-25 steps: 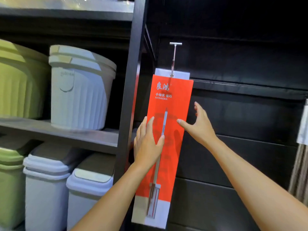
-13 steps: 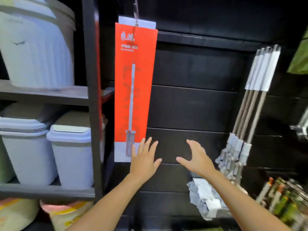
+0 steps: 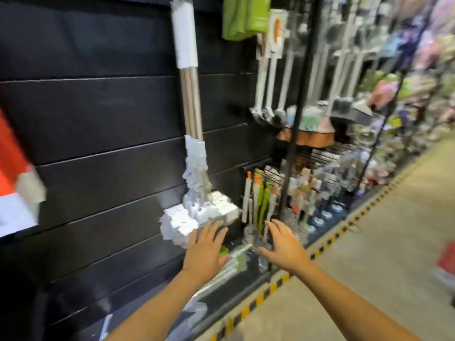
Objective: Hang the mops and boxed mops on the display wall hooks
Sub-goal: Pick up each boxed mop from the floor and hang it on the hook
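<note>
The orange boxed mop (image 3: 14,183) hangs at the far left edge of the black slat display wall (image 3: 98,124), only its lower part in view. A bundle of mops (image 3: 190,114) with white-wrapped handles and white heads hangs on the wall at centre. More mops with white and green parts (image 3: 231,262) lie low against the wall's base. My left hand (image 3: 205,247) is open with spread fingers, just below the white mop heads. My right hand (image 3: 283,244) is open too, a little to the right, holding nothing.
A black wire rack (image 3: 298,143) with brushes and small cleaning goods stands right of the wall. Green cloths (image 3: 243,16) hang above. A yellow-black striped strip (image 3: 320,249) edges the beige aisle floor. The view is blurred by motion.
The view has swung right and down, away from the orange boxed mop. Both hands left the box and now reach low, open, near the hanging mop heads.
</note>
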Action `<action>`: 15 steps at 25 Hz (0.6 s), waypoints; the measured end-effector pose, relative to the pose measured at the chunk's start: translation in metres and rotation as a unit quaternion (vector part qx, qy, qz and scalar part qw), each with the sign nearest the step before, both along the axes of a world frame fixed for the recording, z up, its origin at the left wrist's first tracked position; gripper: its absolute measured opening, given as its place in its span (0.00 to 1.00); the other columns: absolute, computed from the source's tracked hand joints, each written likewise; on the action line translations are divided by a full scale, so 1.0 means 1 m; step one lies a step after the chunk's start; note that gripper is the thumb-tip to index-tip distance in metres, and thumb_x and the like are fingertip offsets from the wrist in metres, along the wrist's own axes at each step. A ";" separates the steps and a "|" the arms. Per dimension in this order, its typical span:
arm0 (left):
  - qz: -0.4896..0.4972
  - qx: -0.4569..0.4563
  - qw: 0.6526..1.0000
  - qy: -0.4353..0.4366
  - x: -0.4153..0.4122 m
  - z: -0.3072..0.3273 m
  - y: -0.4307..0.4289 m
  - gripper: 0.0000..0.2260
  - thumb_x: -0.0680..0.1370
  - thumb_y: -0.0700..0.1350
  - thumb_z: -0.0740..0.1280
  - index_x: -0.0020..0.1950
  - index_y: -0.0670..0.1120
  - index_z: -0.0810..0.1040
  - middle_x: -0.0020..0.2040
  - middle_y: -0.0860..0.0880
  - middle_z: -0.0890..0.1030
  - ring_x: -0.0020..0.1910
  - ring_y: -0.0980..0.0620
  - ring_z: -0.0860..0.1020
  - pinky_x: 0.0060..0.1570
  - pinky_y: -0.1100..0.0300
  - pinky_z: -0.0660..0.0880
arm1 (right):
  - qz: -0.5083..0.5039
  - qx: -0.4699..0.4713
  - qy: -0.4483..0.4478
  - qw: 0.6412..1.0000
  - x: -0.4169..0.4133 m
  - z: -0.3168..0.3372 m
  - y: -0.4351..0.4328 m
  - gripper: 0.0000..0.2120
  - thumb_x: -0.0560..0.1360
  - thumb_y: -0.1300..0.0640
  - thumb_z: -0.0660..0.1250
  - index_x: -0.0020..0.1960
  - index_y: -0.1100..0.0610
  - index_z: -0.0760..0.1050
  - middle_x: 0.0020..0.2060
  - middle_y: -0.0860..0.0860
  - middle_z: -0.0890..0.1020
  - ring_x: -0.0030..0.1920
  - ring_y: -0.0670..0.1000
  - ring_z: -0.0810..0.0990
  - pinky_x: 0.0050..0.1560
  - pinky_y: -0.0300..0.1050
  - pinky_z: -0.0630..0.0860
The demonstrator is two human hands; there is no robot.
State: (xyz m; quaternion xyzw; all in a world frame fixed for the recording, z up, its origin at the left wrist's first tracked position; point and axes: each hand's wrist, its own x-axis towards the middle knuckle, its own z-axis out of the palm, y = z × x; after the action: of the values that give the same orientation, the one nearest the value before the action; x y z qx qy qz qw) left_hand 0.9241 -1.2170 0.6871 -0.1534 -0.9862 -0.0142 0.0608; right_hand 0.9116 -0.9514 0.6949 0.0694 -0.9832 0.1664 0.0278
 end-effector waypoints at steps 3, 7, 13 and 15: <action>-0.079 0.006 0.996 -0.040 0.001 -0.017 0.103 0.34 0.81 0.63 0.62 0.85 0.54 0.57 0.86 0.49 0.54 0.85 0.45 0.51 0.80 0.37 0.53 | -0.086 -0.007 -0.041 0.995 0.040 -0.021 0.097 0.44 0.75 0.32 0.65 0.83 0.50 0.54 0.82 0.52 0.57 0.81 0.57 0.59 0.76 0.56 0.66; -0.170 0.011 0.983 -0.063 -0.007 -0.041 0.225 0.35 0.82 0.66 0.59 0.85 0.55 0.52 0.87 0.51 0.47 0.86 0.47 0.45 0.82 0.39 0.48 | -0.191 -0.014 -0.066 0.979 0.093 -0.041 0.203 0.43 0.75 0.34 0.66 0.83 0.50 0.54 0.82 0.52 0.58 0.80 0.56 0.60 0.75 0.56 0.67; -0.280 0.013 0.954 -0.102 -0.034 -0.068 0.379 0.34 0.83 0.66 0.57 0.85 0.55 0.49 0.86 0.51 0.46 0.85 0.47 0.44 0.81 0.38 0.46 | -0.315 -0.036 -0.085 0.944 0.120 -0.064 0.327 0.43 0.75 0.34 0.66 0.83 0.49 0.54 0.83 0.51 0.57 0.81 0.55 0.60 0.76 0.54 0.66; -0.307 0.016 0.945 -0.112 -0.056 -0.074 0.426 0.34 0.83 0.65 0.58 0.85 0.56 0.49 0.86 0.51 0.48 0.85 0.47 0.46 0.81 0.40 0.46 | -0.346 -0.033 -0.090 0.933 0.112 -0.071 0.366 0.43 0.75 0.34 0.67 0.82 0.49 0.55 0.82 0.51 0.58 0.80 0.55 0.61 0.77 0.54 0.67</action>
State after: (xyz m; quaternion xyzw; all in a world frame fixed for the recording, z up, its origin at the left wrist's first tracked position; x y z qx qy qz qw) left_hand 0.8681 -0.7911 0.6129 -0.4448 -0.8916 -0.0650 -0.0545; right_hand 1.0237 -0.5851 0.6241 -0.2911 -0.9388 0.1841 -0.0026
